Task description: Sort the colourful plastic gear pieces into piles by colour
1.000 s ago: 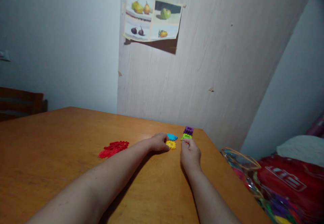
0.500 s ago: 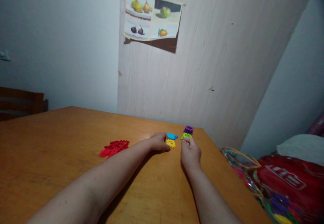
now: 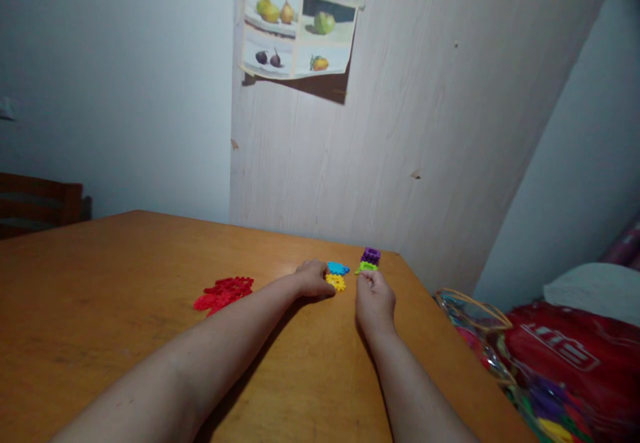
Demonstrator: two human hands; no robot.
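Observation:
My left hand [image 3: 313, 279] rests on the table, its thumb and fingers closed around the left side of a yellow toothed plastic building piece [image 3: 337, 283]. Just behind that lies a blue building piece [image 3: 338, 268], close to the fingertips. My right hand [image 3: 375, 298] is closed in a pinch at the near edge of a lime-green building piece [image 3: 369, 267], partly hiding it. A purple building piece [image 3: 371, 255] sits directly beyond the green one; I cannot tell whether they are joined. Several red building pieces [image 3: 227, 292] lie in a heap left of my left forearm.
The wooden table [image 3: 125, 283] ends at a panelled wall with a fruit picture [image 3: 300, 33]. Right of the table are a red bag [image 3: 560, 349] and clear bags with colourful pieces [image 3: 555, 403]. A wooden chair [image 3: 40, 199] stands at the far left.
The whole view has shifted very slightly. Both hands stay at the same pieces, and no piece has visibly moved on the table.

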